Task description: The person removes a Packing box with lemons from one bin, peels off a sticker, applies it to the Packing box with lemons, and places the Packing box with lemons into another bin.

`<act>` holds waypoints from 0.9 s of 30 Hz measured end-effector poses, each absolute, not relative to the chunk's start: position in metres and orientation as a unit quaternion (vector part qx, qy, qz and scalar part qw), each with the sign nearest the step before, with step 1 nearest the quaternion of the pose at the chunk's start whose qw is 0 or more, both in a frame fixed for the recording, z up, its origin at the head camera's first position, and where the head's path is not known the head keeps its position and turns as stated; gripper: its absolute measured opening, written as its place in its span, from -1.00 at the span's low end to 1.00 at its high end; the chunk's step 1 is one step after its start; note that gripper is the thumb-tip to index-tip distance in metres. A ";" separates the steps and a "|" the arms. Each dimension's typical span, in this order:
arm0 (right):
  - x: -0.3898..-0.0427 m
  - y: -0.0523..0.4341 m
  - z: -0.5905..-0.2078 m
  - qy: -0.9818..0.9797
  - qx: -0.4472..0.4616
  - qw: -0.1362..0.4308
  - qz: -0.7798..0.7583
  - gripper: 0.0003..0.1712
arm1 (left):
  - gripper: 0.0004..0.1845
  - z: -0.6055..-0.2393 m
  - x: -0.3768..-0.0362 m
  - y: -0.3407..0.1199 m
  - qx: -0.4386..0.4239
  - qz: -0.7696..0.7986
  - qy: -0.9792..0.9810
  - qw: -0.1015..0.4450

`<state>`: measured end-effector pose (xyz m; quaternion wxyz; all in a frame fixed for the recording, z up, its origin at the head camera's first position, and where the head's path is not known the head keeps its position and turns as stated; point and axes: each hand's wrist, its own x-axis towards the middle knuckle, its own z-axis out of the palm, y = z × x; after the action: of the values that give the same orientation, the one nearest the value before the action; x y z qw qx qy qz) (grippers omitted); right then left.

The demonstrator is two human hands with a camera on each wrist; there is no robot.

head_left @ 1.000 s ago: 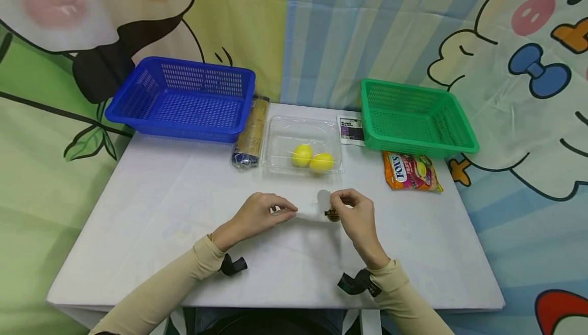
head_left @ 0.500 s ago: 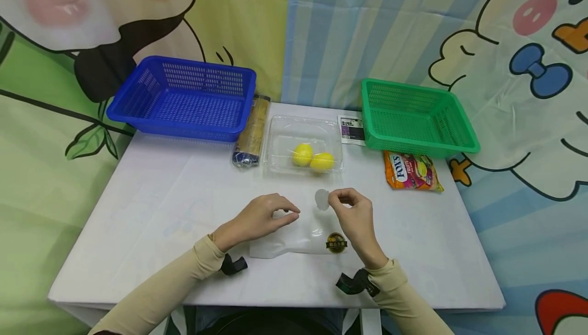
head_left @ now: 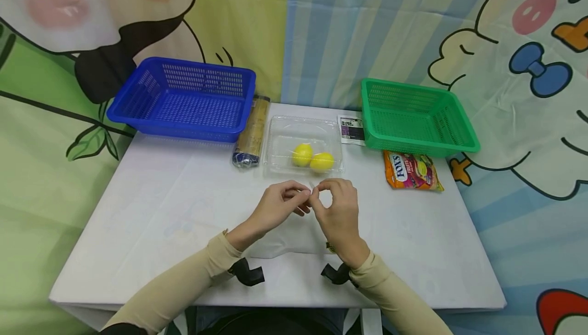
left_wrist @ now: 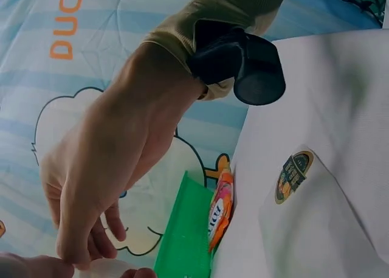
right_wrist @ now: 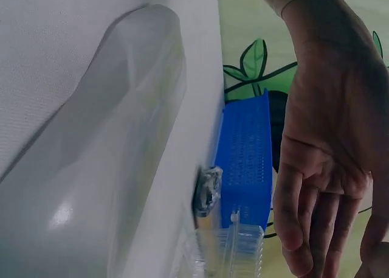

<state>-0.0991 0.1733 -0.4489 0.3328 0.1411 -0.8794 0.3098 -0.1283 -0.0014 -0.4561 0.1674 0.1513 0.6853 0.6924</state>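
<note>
Both hands meet over the middle of the table. Between the thumb and index finger of my right hand (head_left: 339,217) is a small round translucent disc (left_wrist: 106,269), largely hidden by fingers. My left hand (head_left: 271,210) has its thumb and bent fingers at the same disc, its tips touching those of the right. In the right wrist view the left hand (right_wrist: 328,144) shows its palm. Below the hands, a clear plastic bag (head_left: 285,243) lies flat on the table; its round black-and-gold label (left_wrist: 295,174) is partly covered by the right wrist in the head view.
Beyond the hands stands a clear plastic box (head_left: 285,136) with two yellow balls (head_left: 312,158). To its left are a long wrapped packet (head_left: 251,130) and a blue basket (head_left: 184,130). On the right are a green basket (head_left: 418,146), an orange candy bag (head_left: 412,171) and a black-and-white packet (head_left: 351,129).
The plastic bag, lifted between the hands one second ago, has dropped flat on the table. The right hand has brought the disc left, and the left hand has moved up to meet it.
</note>
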 end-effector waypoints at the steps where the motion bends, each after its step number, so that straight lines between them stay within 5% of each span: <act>1: -0.099 0.172 -0.449 -0.879 0.146 0.347 0.292 -0.93 | -0.73 -0.456 -0.129 0.000 0.143 0.699 0.681 0.167; 10: -0.100 0.162 -0.452 -0.868 0.202 0.420 0.170 -0.93 | -0.72 -0.452 -0.132 0.002 0.109 0.734 0.649 0.169; 22: -0.100 0.162 -0.451 -0.873 0.251 0.366 0.203 -0.86 | -0.76 -0.454 -0.139 -0.008 0.108 0.713 0.676 0.154; 27: -0.111 0.174 -0.438 -0.864 0.195 0.333 0.323 -0.87 | -0.78 -0.451 -0.147 -0.014 0.107 0.712 0.678 0.148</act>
<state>-0.1112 0.1743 -0.4384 0.3330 0.1951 -0.8640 0.3234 -0.1465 -0.0137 -0.4509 0.1480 0.1069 0.6777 0.7123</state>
